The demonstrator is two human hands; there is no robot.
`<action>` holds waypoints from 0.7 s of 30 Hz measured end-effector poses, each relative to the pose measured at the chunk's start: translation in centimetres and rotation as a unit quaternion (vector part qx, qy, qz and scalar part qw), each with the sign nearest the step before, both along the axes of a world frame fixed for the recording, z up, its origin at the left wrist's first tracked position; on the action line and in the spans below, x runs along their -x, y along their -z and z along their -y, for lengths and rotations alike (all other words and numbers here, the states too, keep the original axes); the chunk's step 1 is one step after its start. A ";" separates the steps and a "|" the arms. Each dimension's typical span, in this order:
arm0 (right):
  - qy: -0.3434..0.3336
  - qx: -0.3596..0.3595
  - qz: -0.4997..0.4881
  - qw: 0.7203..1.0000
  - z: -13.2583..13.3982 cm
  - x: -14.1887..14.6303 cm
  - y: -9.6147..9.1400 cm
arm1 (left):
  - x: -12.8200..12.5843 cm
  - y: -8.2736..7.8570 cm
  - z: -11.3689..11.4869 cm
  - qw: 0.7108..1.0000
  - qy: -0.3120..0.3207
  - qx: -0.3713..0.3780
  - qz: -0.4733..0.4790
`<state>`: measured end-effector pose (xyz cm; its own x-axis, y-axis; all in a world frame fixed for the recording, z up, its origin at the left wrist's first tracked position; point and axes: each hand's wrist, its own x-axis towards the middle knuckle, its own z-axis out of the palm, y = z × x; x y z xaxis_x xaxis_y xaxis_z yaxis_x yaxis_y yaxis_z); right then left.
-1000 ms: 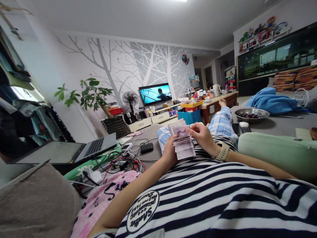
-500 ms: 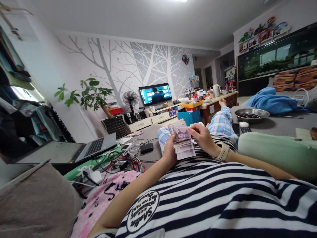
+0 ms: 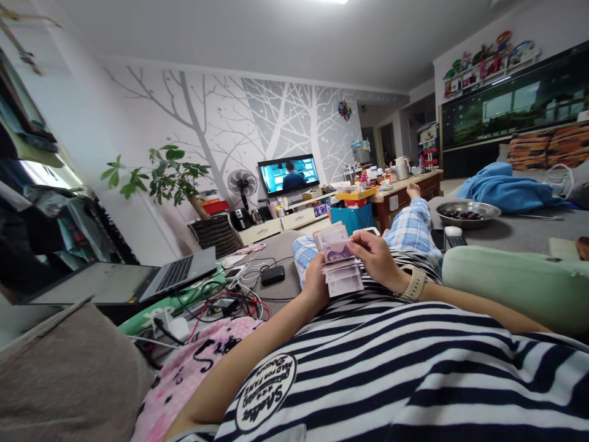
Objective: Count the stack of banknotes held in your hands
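Note:
I lie back in a striped shirt with a stack of banknotes (image 3: 339, 265) held over my stomach. My left hand (image 3: 315, 283) grips the stack from the left side, its thumb on the notes. My right hand (image 3: 378, 258), with a watch on its wrist, pinches the top note (image 3: 338, 250) at its right edge, folding it over the stack. Both hands are closed on the notes. My legs in blue plaid trousers stretch out beyond the hands.
An open laptop (image 3: 138, 280) and a tangle of cables (image 3: 221, 301) lie to my left. A metal bowl (image 3: 467, 213), phone and remote (image 3: 455, 239) sit on the grey surface to my right, near a green cushion (image 3: 515, 279). A television (image 3: 288, 174) plays ahead.
My right hand has drawn the top note down and over the stack; half a second ago that note stood flat and upright. The left hand has stayed in place.

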<state>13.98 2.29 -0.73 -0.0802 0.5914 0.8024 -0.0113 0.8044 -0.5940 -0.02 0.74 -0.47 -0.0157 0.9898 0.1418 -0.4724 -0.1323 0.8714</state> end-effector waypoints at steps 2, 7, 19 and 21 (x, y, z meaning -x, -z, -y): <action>0.000 0.002 -0.002 1.000 0.0 0.0 0.0 | 0.0 -0.1 0.1 1.000 0.016 0.002 0.008; -0.001 0.000 -0.001 1.000 0.1 0.0 0.0 | -0.1 -0.1 0.1 0.999 0.038 0.004 0.016; -0.003 -0.004 -0.001 1.000 -0.1 0.0 0.1 | -0.1 -0.1 0.0 1.000 0.017 0.001 0.010; -0.007 -0.001 -0.004 1.000 -0.1 0.0 0.1 | -0.2 -0.2 0.1 1.000 0.017 -0.002 0.002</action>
<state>13.99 2.37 -0.80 -0.0826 0.5880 0.8046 -0.0270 0.8057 -0.5917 0.14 0.67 -0.30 0.0171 0.9892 0.1459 -0.4806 -0.1198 0.8687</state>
